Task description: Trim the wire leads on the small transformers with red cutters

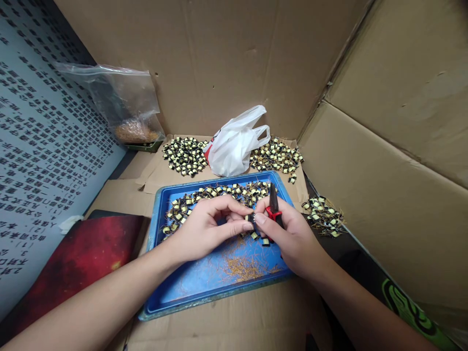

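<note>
Over the blue tray (pixel 183 290), my left hand (pixel 215 222) pinches a small black-and-yellow transformer (pixel 250 218) between thumb and fingers. My right hand (pixel 288 231) meets it there, its thumb and fingertip at the part's other side. Tucked in that same right hand are red-handled cutters (pixel 273 209), dark jaws pointing up and away. Behind my hands, many like transformers with copper wire leads (pixel 204 192) lie along the tray's far half. Clipped copper wire ends (pixel 243 268) are heaped on the near part of the tray floor.
Beyond the tray, a white plastic bag (pixel 234 146) stands between two piles of transformers (pixel 186 156). Another heap (pixel 323 217) lies to the right. A clear bag of copper bits (pixel 133 129) leans at back left. Cardboard walls (pixel 219 58) enclose the back and right.
</note>
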Action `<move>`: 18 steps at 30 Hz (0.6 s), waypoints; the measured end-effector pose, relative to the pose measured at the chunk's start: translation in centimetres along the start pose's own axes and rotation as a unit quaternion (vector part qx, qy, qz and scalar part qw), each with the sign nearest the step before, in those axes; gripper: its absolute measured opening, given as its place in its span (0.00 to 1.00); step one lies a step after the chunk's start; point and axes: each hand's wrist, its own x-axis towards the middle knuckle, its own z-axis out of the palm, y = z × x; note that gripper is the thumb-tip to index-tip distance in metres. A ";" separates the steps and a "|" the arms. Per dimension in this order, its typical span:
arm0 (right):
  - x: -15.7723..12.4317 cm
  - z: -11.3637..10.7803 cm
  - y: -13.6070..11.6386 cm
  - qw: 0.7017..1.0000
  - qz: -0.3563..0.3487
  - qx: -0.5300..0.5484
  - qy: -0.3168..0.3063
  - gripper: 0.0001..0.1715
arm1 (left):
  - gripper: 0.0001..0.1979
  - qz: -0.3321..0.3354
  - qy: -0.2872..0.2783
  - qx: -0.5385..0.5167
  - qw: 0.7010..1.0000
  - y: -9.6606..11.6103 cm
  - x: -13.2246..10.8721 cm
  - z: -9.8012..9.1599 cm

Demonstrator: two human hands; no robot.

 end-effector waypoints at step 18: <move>-0.1 -0.2 0.7 0.994 0.061 0.089 -0.003 0.11 | 0.12 -0.016 -0.023 -0.042 0.999 0.4 -0.1 0.2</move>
